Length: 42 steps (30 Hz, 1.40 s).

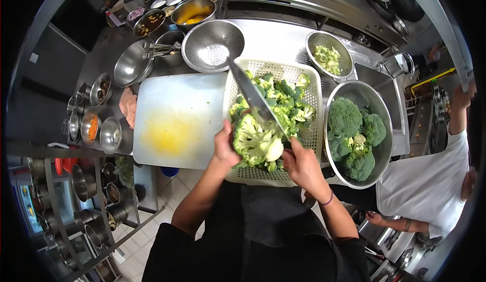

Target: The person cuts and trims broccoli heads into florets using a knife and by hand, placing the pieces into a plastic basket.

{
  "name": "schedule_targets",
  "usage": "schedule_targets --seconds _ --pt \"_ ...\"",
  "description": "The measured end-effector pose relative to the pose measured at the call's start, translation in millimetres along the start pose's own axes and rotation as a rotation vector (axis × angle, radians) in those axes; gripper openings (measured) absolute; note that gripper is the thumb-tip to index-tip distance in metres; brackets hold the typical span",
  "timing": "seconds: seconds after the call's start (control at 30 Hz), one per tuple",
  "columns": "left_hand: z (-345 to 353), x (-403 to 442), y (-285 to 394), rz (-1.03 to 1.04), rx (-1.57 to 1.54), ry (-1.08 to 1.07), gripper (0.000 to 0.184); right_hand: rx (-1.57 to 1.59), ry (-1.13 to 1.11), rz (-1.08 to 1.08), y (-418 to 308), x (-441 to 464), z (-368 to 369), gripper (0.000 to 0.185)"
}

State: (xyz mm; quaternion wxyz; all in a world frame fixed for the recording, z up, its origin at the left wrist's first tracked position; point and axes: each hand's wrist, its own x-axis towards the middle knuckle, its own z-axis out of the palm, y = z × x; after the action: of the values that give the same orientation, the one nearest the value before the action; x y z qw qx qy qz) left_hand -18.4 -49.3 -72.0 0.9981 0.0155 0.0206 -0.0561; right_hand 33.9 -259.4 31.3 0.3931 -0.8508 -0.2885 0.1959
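A large broccoli head (pixel 250 140), its pale cut stem turned toward the right, is held over a cream perforated basket (pixel 242 174). My left hand (pixel 225 145) is closed round the left side of this head. In my right hand (pixel 302 164) is a large knife (pixel 255 99), its broad blade pointing up and left across the basket, above the head. Cut broccoli florets (pixel 288 97) fill much of the basket. Left of it lies a white cutting board (pixel 177 109) with a yellow stain. Whole broccoli heads (pixel 346 117) sit in a steel colander (pixel 387 150) on the right.
Behind the basket is a perforated steel bowl (pixel 212 44). A smaller colander (pixel 311 46) at the back right holds pale green pieces. Small steel bowls (pixel 110 135) and a pink cloth (pixel 128 107) lie left of the board. A co-worker in a white shirt (pixel 425 180) is at the right.
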Motion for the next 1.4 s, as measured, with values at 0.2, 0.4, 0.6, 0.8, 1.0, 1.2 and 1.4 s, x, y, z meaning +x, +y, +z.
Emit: schedule_targets --seconds 0.2,0.4,0.6,0.8,1.0,1.2,1.4 --pt "31.5 -2.0 4.2 0.019 0.587 -0.073 0.102 0.12 -0.035 -0.02 8.5 -6.5 -6.6 0.02" --pt "47.7 -3.3 -16.0 0.272 1.265 0.046 0.086 -0.447 0.291 0.044 35.4 9.2 -0.9 0.017" --pt "33.8 -22.0 0.2 0.144 0.557 0.132 0.085 -0.19 0.378 0.114 46.4 0.5 -33.3 0.018" --pt "-12.6 -47.6 23.9 0.136 0.175 0.11 0.07 0.101 0.3 0.221 26.9 -8.6 -30.4 0.013" --pt "-14.6 -24.5 12.2 0.307 0.145 0.203 0.07 0.27 0.111 0.107 -25.4 -26.4 -23.8 0.016" --pt "6.6 -8.1 11.4 0.254 0.217 -0.107 0.078 0.069 0.149 -0.015 -3.6 0.9 -5.1 0.018" --pt "-42.3 -26.9 24.5 0.33 0.25 0.171 0.071 0.059 0.29 0.147 11.7 -12.9 -30.2 0.013"
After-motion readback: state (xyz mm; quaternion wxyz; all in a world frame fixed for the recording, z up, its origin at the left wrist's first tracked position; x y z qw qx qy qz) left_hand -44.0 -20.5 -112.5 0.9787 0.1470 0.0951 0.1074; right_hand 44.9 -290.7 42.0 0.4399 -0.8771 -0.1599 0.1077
